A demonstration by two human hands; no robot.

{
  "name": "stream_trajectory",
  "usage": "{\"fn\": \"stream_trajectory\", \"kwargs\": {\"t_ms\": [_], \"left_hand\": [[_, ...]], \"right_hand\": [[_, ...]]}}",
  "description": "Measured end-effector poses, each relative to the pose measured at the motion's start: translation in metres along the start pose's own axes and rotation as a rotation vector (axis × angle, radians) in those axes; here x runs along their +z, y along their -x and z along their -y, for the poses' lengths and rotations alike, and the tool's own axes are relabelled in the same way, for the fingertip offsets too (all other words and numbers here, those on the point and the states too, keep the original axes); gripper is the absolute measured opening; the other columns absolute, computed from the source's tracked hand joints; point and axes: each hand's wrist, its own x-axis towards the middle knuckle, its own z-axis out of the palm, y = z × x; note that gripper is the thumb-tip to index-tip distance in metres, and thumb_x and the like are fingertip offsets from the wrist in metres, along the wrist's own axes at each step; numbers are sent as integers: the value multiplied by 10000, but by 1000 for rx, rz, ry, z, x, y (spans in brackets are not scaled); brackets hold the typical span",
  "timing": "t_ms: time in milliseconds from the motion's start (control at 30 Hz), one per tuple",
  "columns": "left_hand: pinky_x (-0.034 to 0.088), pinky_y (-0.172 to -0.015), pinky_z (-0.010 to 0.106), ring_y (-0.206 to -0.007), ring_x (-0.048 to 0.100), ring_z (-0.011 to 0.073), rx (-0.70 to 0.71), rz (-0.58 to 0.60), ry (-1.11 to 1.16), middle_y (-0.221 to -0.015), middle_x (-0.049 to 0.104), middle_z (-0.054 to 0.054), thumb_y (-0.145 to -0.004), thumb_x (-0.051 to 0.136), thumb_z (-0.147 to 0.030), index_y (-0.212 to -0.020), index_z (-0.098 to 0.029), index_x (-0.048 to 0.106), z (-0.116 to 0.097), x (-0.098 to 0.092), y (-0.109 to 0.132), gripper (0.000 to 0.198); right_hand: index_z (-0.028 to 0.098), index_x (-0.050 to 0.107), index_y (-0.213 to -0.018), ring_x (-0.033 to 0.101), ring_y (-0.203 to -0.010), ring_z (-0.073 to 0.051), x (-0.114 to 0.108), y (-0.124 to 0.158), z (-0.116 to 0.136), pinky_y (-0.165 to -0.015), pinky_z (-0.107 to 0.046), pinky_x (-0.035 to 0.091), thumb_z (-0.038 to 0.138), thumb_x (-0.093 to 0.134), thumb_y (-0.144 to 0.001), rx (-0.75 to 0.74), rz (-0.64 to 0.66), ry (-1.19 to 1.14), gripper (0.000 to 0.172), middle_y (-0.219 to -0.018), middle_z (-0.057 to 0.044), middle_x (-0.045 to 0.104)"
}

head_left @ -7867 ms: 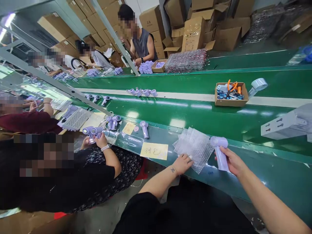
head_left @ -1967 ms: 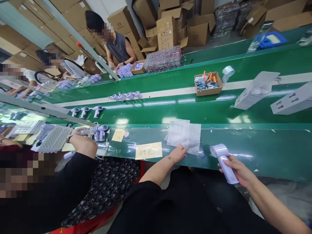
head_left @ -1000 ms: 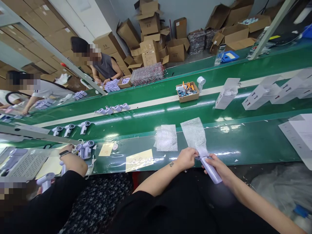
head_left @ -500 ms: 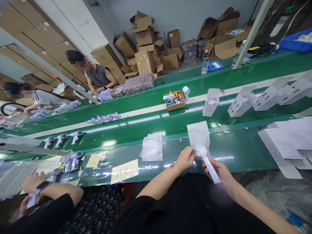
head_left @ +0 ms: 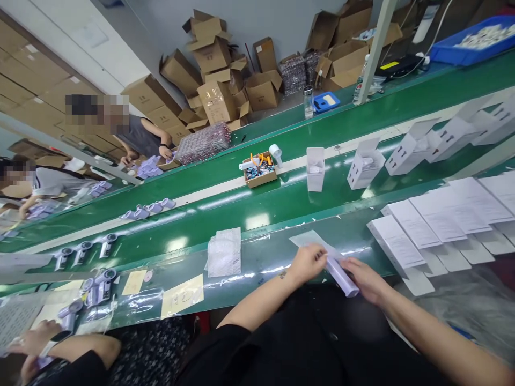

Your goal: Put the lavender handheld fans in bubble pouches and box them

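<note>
Both my hands work close in front of my body, over the near edge of the table. My left hand (head_left: pixel 308 264) is closed on the clear bubble-wrap bag (head_left: pixel 308 238), at the end where the fan goes into it. My right hand (head_left: pixel 364 279) grips the lilac handle of a handheld fan (head_left: pixel 341 279), which slants down toward me. The fan's head is hidden by the bag and my left fingers. Left of my hands, a small stack of bubble-wrap bags (head_left: pixel 224 252) lies flat on the table.
White open boxes (head_left: pixel 316 174) stand along the green conveyor (head_left: pixel 209 214), near a small carton of coloured parts (head_left: pixel 260 174). Flat white boxes (head_left: pixel 406 244) overlap at right. A co-worker's hand (head_left: pixel 40 338) is at lower left beside lilac fans (head_left: pixel 98 284). Other people sit across the line.
The view has swung to the right. The bubble-wrap bag, upright and spread before, now lies lower and tilted away behind my left hand. Both hands stay on the fan and bag.
</note>
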Motion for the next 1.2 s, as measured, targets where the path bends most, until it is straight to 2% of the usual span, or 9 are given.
{"fn": "stream_trajectory", "kwargs": {"t_ms": [100, 233, 400, 567, 667, 733, 800, 933, 1200], "left_hand": [[422, -564, 225, -543, 515, 112, -222, -27, 166, -602, 595, -6, -748, 572, -227, -791, -156, 672, -20, -10, -6, 130], [449, -602, 232, -622, 564, 125, -167, -26, 401, -722, 634, 36, -798, 571, -325, -926, -135, 664, -40, -41, -8, 247], [406, -972, 417, -1315, 322, 338, 129, 176, 346, -1510, 220, 142, -471, 861, -402, -1452, -255, 234, -40, -45, -26, 1172], [475, -845, 335, -898, 602, 206, 25, 191, 312, -970, 664, 69, -702, 697, -380, -992, -178, 661, -26, 3, -36, 355], [497, -575, 260, -626, 589, 148, -281, -39, 546, -738, 644, 38, -735, 636, -454, -881, -135, 637, -14, 4, -30, 351], [452, -448, 234, -507, 553, 128, -435, -181, 667, -636, 612, 20, -733, 621, -492, -842, -119, 611, -6, -6, -25, 389], [428, -401, 219, -462, 539, 120, -490, -288, 723, -576, 586, 6, -709, 644, -490, -791, -116, 593, 0, -17, -19, 386], [411, -360, 202, -429, 529, 106, -542, -475, 869, -552, 571, -10, -658, 702, -467, -789, -113, 586, 9, -37, -5, 395], [361, -338, 151, -445, 503, 53, -346, -910, 1155, -696, 605, -15, -538, 804, -466, -859, -143, 582, -5, -74, 12, 506]], "right_hand": [[202, 480, -589, 467, -468, -107, -28, 20, 36, -445, -214, 358, 416, 625, -771, -205, -2, 542, 316, -492, 55, 481], [209, 502, -657, 544, -618, -144, -38, 40, 80, -579, -249, 416, 465, 485, -854, -353, 70, 815, 324, -636, 24, 556], [189, 534, -706, 549, -722, -153, -24, 35, 107, -684, -272, 429, 463, 459, -879, -437, 384, 804, 333, -725, 5, 570], [208, 628, -972, 578, -911, -216, -62, 15, 129, -781, -339, 457, 486, 550, -809, -465, 660, 1118, 331, -991, -55, 633], [268, 633, -1094, 401, -1238, -362, -116, -9, 105, -996, -557, 317, 408, 768, -568, -658, 411, 1501, 560, -1292, -102, 517], [276, 696, -826, 371, -1266, -391, -145, -31, 75, -1039, -672, 122, 285, 779, -530, -809, 270, 1673, 308, -1220, -97, 572], [262, 661, -617, 409, -1250, -378, -159, -52, 50, -1046, -675, 62, 165, 736, -535, -954, 438, 1802, 148, -1091, -67, 641], [205, 671, -647, 534, -1142, -358, -135, -81, 61, -1055, -656, 143, 31, 622, -561, -1076, 799, 1934, 201, -859, -83, 689], [186, 366, -1352, 577, -1125, -241, -22, -107, 122, -916, -420, 475, 129, 350, -854, -1087, 354, 1364, 502, -1346, -143, 503]]}}
